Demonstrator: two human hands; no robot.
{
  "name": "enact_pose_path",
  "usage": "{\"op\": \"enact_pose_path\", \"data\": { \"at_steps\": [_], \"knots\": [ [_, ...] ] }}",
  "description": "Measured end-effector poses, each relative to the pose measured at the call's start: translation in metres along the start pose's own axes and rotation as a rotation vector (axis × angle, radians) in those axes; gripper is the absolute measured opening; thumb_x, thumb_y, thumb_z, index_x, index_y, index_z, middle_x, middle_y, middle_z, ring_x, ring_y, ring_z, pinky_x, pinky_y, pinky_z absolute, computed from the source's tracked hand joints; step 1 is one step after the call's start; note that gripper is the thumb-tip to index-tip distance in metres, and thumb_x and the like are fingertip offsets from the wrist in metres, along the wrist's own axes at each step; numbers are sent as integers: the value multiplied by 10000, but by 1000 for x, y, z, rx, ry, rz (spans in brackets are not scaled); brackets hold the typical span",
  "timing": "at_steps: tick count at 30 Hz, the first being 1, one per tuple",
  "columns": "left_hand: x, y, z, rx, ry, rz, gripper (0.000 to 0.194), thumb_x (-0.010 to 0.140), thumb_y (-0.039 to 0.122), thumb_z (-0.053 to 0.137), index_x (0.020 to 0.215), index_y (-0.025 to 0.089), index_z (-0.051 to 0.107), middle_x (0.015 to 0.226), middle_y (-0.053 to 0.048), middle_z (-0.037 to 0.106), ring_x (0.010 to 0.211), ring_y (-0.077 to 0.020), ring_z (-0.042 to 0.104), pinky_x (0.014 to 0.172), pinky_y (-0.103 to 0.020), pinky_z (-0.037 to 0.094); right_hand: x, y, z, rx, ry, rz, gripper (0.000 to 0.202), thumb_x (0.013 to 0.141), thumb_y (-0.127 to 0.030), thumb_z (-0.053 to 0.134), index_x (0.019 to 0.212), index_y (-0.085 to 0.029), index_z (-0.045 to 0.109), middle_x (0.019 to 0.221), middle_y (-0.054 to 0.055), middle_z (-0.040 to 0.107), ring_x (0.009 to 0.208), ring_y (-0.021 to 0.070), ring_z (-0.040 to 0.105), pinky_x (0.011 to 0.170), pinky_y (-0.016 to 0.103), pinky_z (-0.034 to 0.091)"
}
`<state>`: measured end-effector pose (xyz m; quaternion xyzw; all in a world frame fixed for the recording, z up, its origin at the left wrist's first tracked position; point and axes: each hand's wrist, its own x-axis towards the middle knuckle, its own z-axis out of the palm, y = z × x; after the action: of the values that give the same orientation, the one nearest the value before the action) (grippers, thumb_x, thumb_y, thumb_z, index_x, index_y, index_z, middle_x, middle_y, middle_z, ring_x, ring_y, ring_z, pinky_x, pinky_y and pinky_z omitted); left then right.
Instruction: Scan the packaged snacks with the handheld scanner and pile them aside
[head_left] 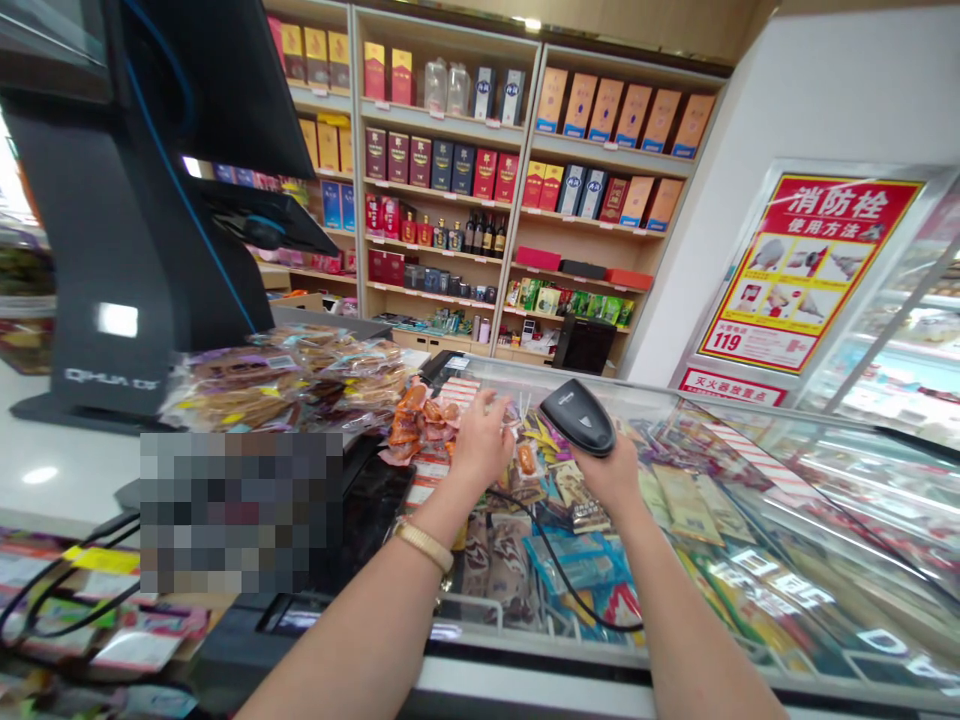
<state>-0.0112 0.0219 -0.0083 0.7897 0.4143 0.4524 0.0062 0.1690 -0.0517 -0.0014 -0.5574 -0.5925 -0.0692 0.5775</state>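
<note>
My right hand (616, 475) is wrapped round the handle of a black barcode scanner (579, 415), held above the glass-topped case, with its dark cable (551, 560) looping below. My left hand (482, 440) hovers left of the scanner, its fingers bent and apart, with nothing visible in them. Just beside it, orange-brown wrapped snack packets (411, 420) lie in a small heap on the case top. Farther left is a larger pile of clear-bagged brown snacks (292, 375). A gold watch or bracelet (424, 548) circles my left wrist.
A black point-of-sale terminal (127, 260) stands at the left on the white counter (45, 450). The glass case (750, 600) holds many colourful packets. Shelves of boxed bottles (442, 160) line the back wall. A red fire-hydrant sign (810, 270) hangs at the right.
</note>
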Motion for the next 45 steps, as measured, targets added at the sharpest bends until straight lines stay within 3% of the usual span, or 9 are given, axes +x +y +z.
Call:
{"op": "enact_pose_path", "data": {
  "at_steps": [3, 7, 17, 22, 27, 31, 38, 42, 45],
  "knots": [
    [-10, 4, 13, -97, -248, 146, 507, 795, 157, 525, 1299, 208, 536, 1334, -130, 497, 1194, -242, 515, 1011, -394, 434, 0, -1, 0, 1, -13, -12, 240, 678, -383, 620, 802, -189, 686, 715, 45, 726, 671, 226, 654, 613, 301, 507],
    [-22, 12, 21, 46, -506, 205, 440, 786, 353, 616, 1206, 223, 619, 1256, -142, 557, 1196, -325, 491, 1003, -487, 411, -1, -2, 0, -27, -19, -15, 217, 673, -396, 619, 722, -188, 656, 658, 43, 700, 617, 205, 621, 571, 281, 481],
    [-21, 16, 21, 13, -566, 214, 367, 757, 77, 529, 1097, 167, 635, 1084, -138, 648, 1075, -277, 580, 935, -394, 463, -3, -2, 2, -22, -41, -27, 189, 674, -348, 609, 754, -183, 656, 676, 32, 696, 624, 198, 607, 584, 279, 473],
    [-17, 10, 30, -406, -325, -130, 477, 764, 67, 535, 1228, 174, 567, 1113, -120, 680, 1062, -250, 625, 955, -389, 473, -3, 2, 1, -54, -18, -28, 232, 680, -359, 615, 816, -182, 678, 697, 47, 710, 665, 222, 643, 603, 291, 488],
    [-5, 9, 35, -1179, -46, -624, 334, 686, 182, 727, 1001, 164, 616, 909, -70, 705, 837, -211, 675, 821, -390, 538, -1, 7, 1, -77, 53, -18, 251, 657, -407, 635, 768, -187, 683, 675, 58, 709, 642, 232, 653, 587, 300, 497],
    [2, 7, 27, -1666, 89, -738, 395, 582, 147, 811, 857, 189, 531, 829, -7, 692, 796, -146, 669, 836, -337, 516, -1, 6, 1, -44, 20, -34, 280, 676, -393, 627, 830, -171, 701, 695, 57, 718, 646, 228, 660, 587, 295, 504],
    [8, 4, 14, -1878, 99, -853, 367, 566, 18, 726, 745, 196, 460, 814, 32, 683, 868, -142, 675, 755, -255, 471, -3, 1, 2, -36, -90, -64, 222, 657, -351, 633, 789, -183, 695, 694, 53, 717, 638, 228, 656, 579, 293, 497],
    [10, 2, 10, -1894, 119, -925, 266, 642, 44, 705, 750, 188, 509, 783, 41, 683, 633, -81, 622, 563, -194, 396, -4, -2, 3, -29, -163, -93, 251, 668, -316, 616, 864, -188, 705, 749, 52, 731, 676, 229, 669, 614, 294, 506],
    [12, 3, 8, -1898, 165, -969, 261, 662, 14, 690, 755, 190, 521, 728, 55, 667, 594, -67, 603, 560, -185, 407, -5, -3, 5, -51, -205, -124, 240, 688, -292, 597, 877, -190, 705, 782, 59, 733, 697, 229, 672, 631, 295, 504]
  ]
}}
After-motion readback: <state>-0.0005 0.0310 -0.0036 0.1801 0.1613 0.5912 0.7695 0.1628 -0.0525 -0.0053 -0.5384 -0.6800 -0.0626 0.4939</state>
